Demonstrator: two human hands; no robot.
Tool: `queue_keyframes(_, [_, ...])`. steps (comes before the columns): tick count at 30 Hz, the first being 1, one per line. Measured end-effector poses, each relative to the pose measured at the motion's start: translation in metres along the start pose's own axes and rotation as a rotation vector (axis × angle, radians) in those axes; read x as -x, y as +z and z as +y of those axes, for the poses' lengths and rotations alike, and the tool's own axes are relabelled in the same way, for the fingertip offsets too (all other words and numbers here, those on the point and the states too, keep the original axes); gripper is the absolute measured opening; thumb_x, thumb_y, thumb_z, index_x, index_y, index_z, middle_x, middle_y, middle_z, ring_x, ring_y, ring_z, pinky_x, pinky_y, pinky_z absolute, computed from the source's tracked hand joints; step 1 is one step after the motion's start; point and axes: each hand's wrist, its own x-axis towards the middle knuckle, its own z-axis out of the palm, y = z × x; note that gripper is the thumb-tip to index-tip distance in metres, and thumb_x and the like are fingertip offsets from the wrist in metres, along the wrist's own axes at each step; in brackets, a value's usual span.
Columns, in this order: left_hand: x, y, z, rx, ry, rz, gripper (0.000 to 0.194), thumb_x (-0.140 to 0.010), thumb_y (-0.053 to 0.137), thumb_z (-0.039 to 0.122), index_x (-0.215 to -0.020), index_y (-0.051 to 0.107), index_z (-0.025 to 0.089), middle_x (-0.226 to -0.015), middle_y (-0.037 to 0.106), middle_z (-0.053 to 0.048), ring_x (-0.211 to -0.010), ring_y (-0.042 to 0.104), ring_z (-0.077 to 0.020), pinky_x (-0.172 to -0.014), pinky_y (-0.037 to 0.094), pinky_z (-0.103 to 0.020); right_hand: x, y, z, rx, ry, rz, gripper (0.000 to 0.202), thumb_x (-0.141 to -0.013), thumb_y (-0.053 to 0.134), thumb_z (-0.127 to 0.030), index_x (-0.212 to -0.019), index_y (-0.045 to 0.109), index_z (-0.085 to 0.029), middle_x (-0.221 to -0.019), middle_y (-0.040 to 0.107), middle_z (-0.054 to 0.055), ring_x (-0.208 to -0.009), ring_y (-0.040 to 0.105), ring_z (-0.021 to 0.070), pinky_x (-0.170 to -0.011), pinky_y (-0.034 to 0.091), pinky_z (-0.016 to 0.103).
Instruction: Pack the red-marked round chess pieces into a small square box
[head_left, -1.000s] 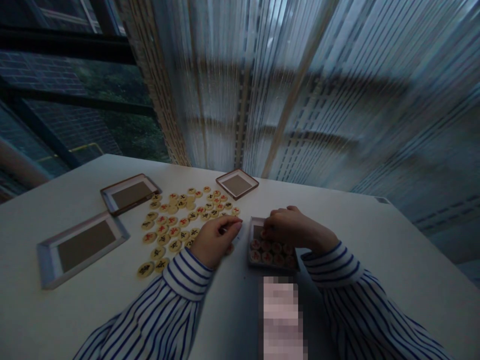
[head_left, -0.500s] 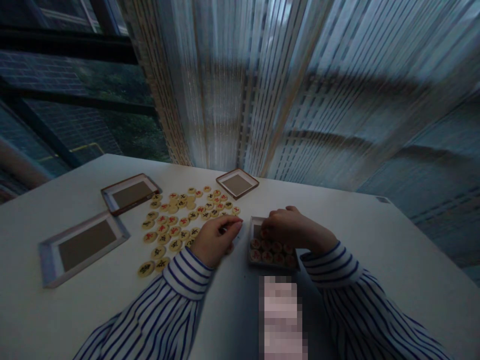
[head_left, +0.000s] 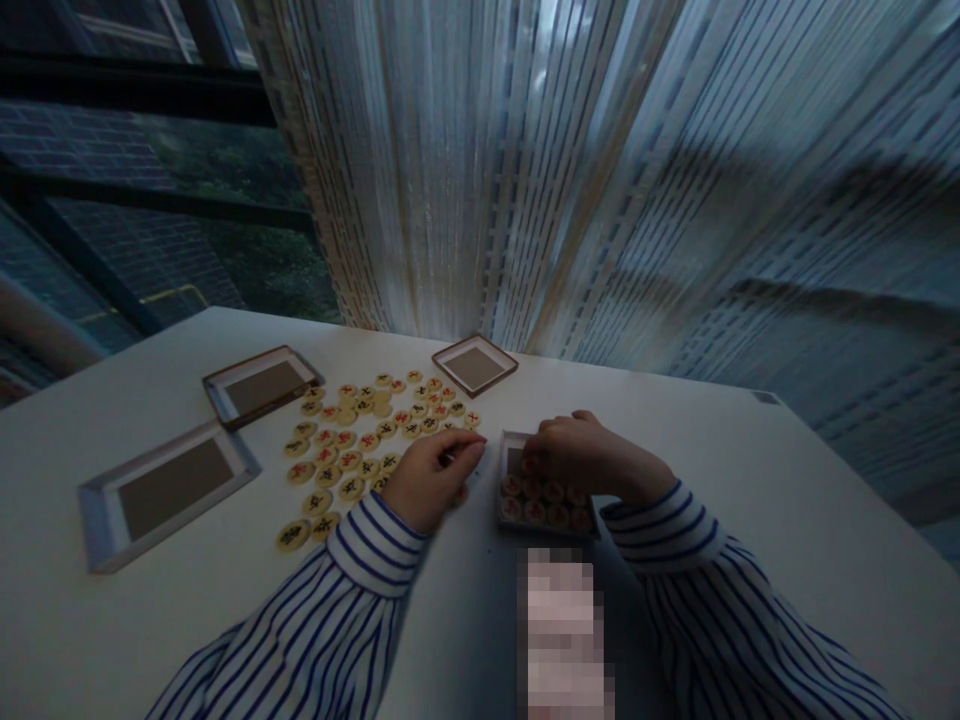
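At the lower left of the frame we see the left sleeve [head_left: 300,630], at the lower right the right sleeve [head_left: 727,600]: both whitish, softly folded, striped lengthwise in dark blue. On the left cuff [head_left: 375,545] and the right cuff [head_left: 667,530] the striping turns crosswise. Our left hand [head_left: 426,480] and right hand [head_left: 592,455] are bare.

A white table [head_left: 720,500] stands at the front, with a small grey rectangle [head_left: 764,397] at its far right corner. Behind it hangs a sheer striped curtain [head_left: 450,150], which has long folds and rows of dark dashes. On the left there is a dark window frame [head_left: 135,95]; through the glass one can see a brick wall [head_left: 161,250], green foliage [head_left: 259,250] and a yellow rail [head_left: 176,291]. The light is dim and bluish.
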Motion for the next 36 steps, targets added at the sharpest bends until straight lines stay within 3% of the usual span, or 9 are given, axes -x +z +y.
queue_keyframes(7, [0.000, 0.002, 0.000, 0.032, -0.030, 0.003, 0.034, -0.068, 0.058, 0.042, -0.086, 0.065, 0.014, -0.065, 0.064, -0.002, -0.039, 0.049, -0.0092, -0.038, 0.040, -0.022, 0.002, -0.006, 0.004, -0.015, 0.018, 0.089, 0.025, -0.085, 0.043, -0.034, -0.093, 0.065, -0.023, -0.096, 0.067, 0.007, -0.091, 0.059, 0.0208, -0.081, 0.032, 0.036])
queue_keyframes(11, [-0.001, 0.000, 0.000, -0.032, 0.039, 0.060, 0.031, -0.069, 0.058, 0.039, -0.084, 0.066, 0.014, -0.066, 0.065, -0.003, -0.048, 0.055, -0.0128, -0.046, 0.044, -0.024, 0.003, -0.016, 0.001, 0.037, 0.103, 0.311, 0.031, -0.090, 0.034, -0.028, -0.086, 0.063, -0.017, -0.087, 0.068, 0.008, -0.083, 0.061, 0.0186, -0.078, 0.032, 0.031])
queue_keyframes(14, [-0.002, -0.002, -0.001, -0.094, 0.118, 0.135, 0.025, -0.069, 0.059, 0.037, -0.080, 0.068, 0.016, -0.069, 0.066, -0.004, -0.061, 0.059, -0.0155, -0.056, 0.047, -0.025, 0.004, -0.021, -0.005, 0.031, 0.195, 0.507, 0.033, -0.092, 0.030, -0.028, -0.097, 0.060, -0.015, -0.083, 0.069, 0.009, -0.078, 0.062, 0.0181, -0.078, 0.031, 0.030])
queue_keyframes(19, [-0.003, -0.005, -0.002, -0.069, 0.149, 0.222, 0.024, -0.069, 0.058, 0.037, -0.078, 0.067, 0.017, -0.068, 0.066, -0.003, -0.063, 0.059, -0.0159, -0.059, 0.048, -0.026, 0.012, -0.026, -0.011, -0.011, 0.217, 0.691, 0.033, -0.093, 0.030, -0.028, -0.100, 0.059, -0.013, -0.081, 0.069, 0.009, -0.075, 0.062, 0.0177, -0.078, 0.032, 0.029])
queue_keyframes(24, [-0.004, -0.008, -0.001, -0.038, 0.155, 0.318, 0.025, -0.069, 0.059, 0.038, -0.077, 0.066, 0.016, -0.064, 0.064, -0.001, -0.061, 0.058, -0.0154, -0.058, 0.048, -0.025, 0.024, -0.033, -0.016, -0.041, 0.206, 0.763, 0.033, -0.093, 0.031, -0.029, -0.101, 0.059, -0.014, -0.080, 0.069, 0.007, -0.075, 0.062, 0.0172, -0.078, 0.032, 0.029])
queue_keyframes(30, [-0.005, -0.013, 0.004, 0.031, 0.179, 0.323, 0.027, -0.068, 0.059, 0.039, -0.077, 0.065, 0.014, -0.068, 0.065, -0.002, -0.065, 0.059, -0.0150, -0.063, 0.047, -0.026, 0.039, -0.040, -0.026, -0.063, 0.190, 0.802, 0.031, -0.092, 0.034, -0.029, -0.100, 0.060, -0.015, -0.080, 0.069, 0.007, -0.078, 0.062, 0.0172, -0.079, 0.033, 0.029])
queue_keyframes(36, [0.001, -0.020, 0.020, 0.136, 0.166, 0.316, 0.029, -0.064, 0.062, 0.041, -0.075, 0.064, 0.014, -0.066, 0.065, -0.002, -0.064, 0.058, -0.0143, -0.062, 0.047, -0.025, 0.053, -0.042, -0.036, -0.091, 0.206, 0.755, 0.028, -0.091, 0.037, -0.026, -0.101, 0.061, -0.017, -0.084, 0.069, 0.006, -0.082, 0.062, 0.0172, -0.079, 0.034, 0.029])
